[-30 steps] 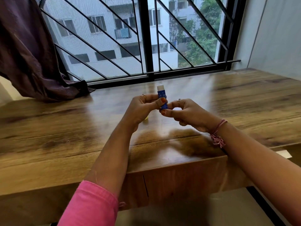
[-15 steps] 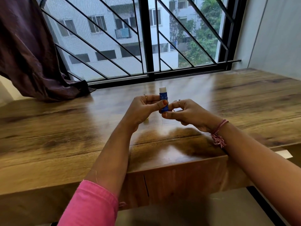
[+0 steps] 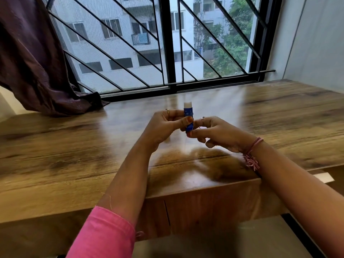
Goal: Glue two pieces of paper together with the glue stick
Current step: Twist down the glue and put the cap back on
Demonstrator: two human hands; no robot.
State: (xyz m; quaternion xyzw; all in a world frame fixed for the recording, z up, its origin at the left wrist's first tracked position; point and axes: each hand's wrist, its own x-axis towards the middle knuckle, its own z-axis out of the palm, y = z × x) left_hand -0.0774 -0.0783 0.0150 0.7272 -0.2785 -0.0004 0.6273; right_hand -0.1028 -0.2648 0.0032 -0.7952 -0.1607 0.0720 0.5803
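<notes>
While both hands meet above the middle of the wooden bench [image 3: 74, 146], the glue stick [image 3: 188, 116] stands upright between them, held in the air rather than resting on the wood; its tube is blue and a short white tip of glue shows at the top, uncapped. The left hand [image 3: 163, 125] grips the tube, its fingers curled behind and its thumb pressed across the front; a ring sits on one finger. The right hand [image 3: 217, 133] pinches the bottom end of the stick between thumb and forefinger, the other fingers curled loosely beneath; it too wears a ring, and a pink thread bracelet [image 3: 251, 155] circles the wrist. A pink sleeve [image 3: 104, 233] covers the left forearm near the lower edge of the view. Beyond the bench runs a window with a black metal grille [image 3: 167, 53]; a dark purple curtain [image 3: 31, 62] hangs at the left, its hem lying on the bench. At the right edge, just below the bench top, a small pale piece [image 3: 323, 177] shows; I cannot tell what it is.
</notes>
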